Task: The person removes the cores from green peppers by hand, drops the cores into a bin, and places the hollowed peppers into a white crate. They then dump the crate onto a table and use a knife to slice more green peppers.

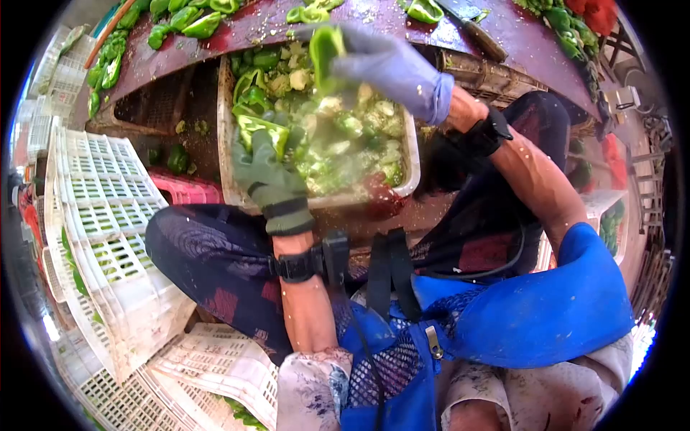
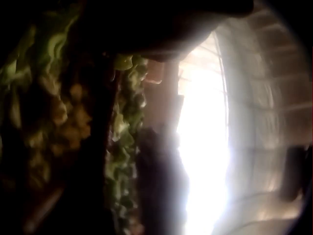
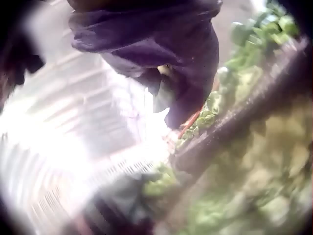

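Note:
My left hand [image 1: 267, 176], in a dark green knit glove, grips a cut green bell pepper [image 1: 260, 133] over the left side of a white plastic crate [image 1: 414, 154]. Higher up, my right hand [image 1: 392, 75], in a bluish-purple glove, pinches an upright green pepper half [image 1: 327, 56] between thumb and fingers. Below both hands, pale pepper cores [image 1: 345, 140] with seeds fill much of the crate, and several green pieces lie at its upper left. In the right wrist view the purple glove [image 3: 171, 54] has its fingers curled. The left wrist view is dark and blurred.
A purple-red tabletop [image 1: 266, 29] spans the far side, with pepper halves [image 1: 205, 25] at its left. A wooden-handled knife [image 1: 483, 39] lies at the right. White slatted crates [image 1: 108, 208] stand left of my knee, near a pink crate [image 1: 187, 188].

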Demonstrator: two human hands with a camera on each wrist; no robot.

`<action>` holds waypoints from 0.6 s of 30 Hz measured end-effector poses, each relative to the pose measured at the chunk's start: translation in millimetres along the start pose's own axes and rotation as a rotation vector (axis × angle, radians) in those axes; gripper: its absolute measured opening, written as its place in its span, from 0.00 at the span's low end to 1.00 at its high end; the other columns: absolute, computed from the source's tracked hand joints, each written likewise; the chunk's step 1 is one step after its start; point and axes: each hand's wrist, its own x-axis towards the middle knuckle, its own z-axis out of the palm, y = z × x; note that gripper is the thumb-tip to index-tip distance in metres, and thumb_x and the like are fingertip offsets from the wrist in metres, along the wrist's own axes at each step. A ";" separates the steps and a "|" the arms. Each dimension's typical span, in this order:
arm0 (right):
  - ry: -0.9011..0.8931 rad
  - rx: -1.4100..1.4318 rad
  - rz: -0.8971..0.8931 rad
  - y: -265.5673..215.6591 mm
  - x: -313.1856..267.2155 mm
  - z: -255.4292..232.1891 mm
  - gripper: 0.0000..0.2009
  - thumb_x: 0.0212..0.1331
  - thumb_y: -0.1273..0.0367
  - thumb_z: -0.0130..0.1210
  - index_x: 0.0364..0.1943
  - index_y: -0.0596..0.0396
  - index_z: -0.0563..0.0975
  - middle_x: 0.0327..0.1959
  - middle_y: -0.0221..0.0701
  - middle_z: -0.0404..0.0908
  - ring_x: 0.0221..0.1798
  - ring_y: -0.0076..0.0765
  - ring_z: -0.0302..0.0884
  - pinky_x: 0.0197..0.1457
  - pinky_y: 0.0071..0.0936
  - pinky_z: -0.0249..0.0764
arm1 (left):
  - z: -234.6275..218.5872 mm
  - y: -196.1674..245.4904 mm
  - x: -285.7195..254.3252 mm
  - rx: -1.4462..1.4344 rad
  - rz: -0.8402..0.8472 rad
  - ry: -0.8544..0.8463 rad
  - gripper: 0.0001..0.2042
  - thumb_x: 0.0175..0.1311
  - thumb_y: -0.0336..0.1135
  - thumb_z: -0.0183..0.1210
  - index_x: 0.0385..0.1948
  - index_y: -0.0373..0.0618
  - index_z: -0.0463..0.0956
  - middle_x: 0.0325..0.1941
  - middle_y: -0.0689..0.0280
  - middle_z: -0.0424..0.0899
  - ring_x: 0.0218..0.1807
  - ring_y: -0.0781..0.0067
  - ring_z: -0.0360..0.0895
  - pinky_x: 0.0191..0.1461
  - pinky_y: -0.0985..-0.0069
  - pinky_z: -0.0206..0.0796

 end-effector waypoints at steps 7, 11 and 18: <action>-0.273 0.277 -0.073 14.3 -1.1 -0.5 0.25 0.63 0.78 0.49 0.66 0.57 0.63 0.49 0.32 0.79 0.45 0.28 0.80 0.47 0.24 0.79 | -4.5 -6.3 -0.7 0.068 0.115 -0.280 0.19 0.64 0.32 0.55 0.55 0.32 0.69 0.49 0.52 0.80 0.49 0.62 0.81 0.47 0.70 0.79; -0.331 0.066 -0.061 18.2 -2.8 2.2 0.28 0.65 0.78 0.47 0.71 0.51 0.59 0.46 0.34 0.81 0.42 0.30 0.81 0.44 0.25 0.80 | 2.5 -8.0 -2.5 -0.072 -0.011 -0.360 0.22 0.70 0.45 0.52 0.55 0.36 0.71 0.49 0.57 0.79 0.50 0.67 0.79 0.54 0.72 0.75; -0.095 -0.397 -0.038 11.5 -11.1 11.4 0.16 0.60 0.68 0.57 0.51 0.57 0.80 0.35 0.35 0.85 0.31 0.27 0.83 0.39 0.25 0.80 | 2.5 -17.2 -6.4 0.189 0.110 -0.311 0.24 0.65 0.47 0.56 0.55 0.37 0.71 0.45 0.59 0.80 0.39 0.69 0.80 0.41 0.73 0.76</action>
